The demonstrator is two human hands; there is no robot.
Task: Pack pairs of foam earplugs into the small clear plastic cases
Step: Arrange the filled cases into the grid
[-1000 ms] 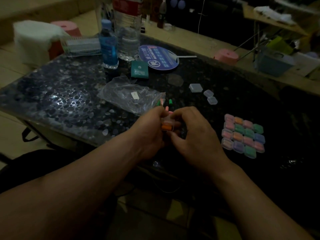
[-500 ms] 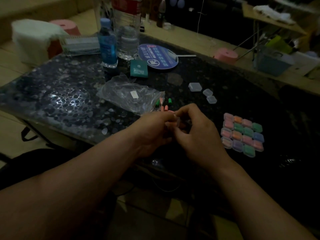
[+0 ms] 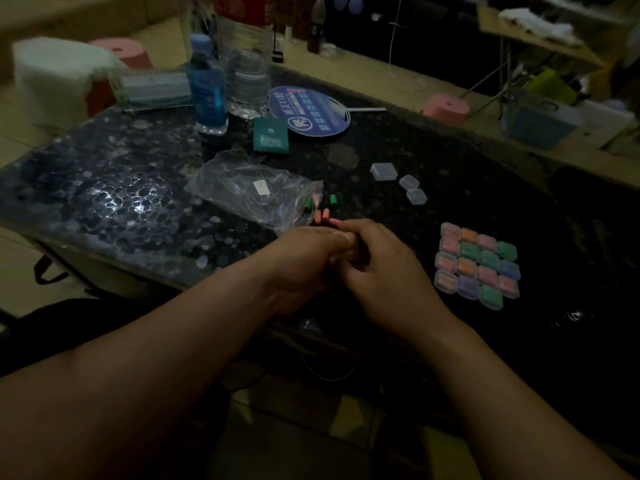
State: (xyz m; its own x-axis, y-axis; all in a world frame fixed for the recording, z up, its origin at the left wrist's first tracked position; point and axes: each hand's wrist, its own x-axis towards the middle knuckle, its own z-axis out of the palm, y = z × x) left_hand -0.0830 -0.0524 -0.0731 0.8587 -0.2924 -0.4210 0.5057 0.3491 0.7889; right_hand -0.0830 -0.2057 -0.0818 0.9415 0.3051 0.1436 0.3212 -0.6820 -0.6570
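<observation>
At the near edge of the table [image 3: 467,174], the left hand [image 3: 301,268] and right hand [image 3: 388,275] meet fingertip to fingertip. Both sets of fingers are curled inward and pinch a small pale case [image 3: 346,253] between them. It is almost wholly covered (only a sliver shows among the fingers), so I cannot tell whether its lid is up or down.

Just beyond the right fingertips lie the loose earplugs [image 3: 325,214]. Three pink ones are closest, the nearest touching or all but touching the right forefinger. Two green ones lie a little farther back, beside the mouth of the clear bag [image 3: 249,192].

To the right of the hands, well apart from them, the filled cases [image 3: 478,266] sit in a tight grid, touching one another (pink, orange, green and purple inside). Farther back, three empty cases [image 3: 383,170] lie in a short line. Behind the bag stand two bottles [image 3: 207,91], with a green packet [image 3: 271,136] and a round blue fan [image 3: 308,112] beside them.
</observation>
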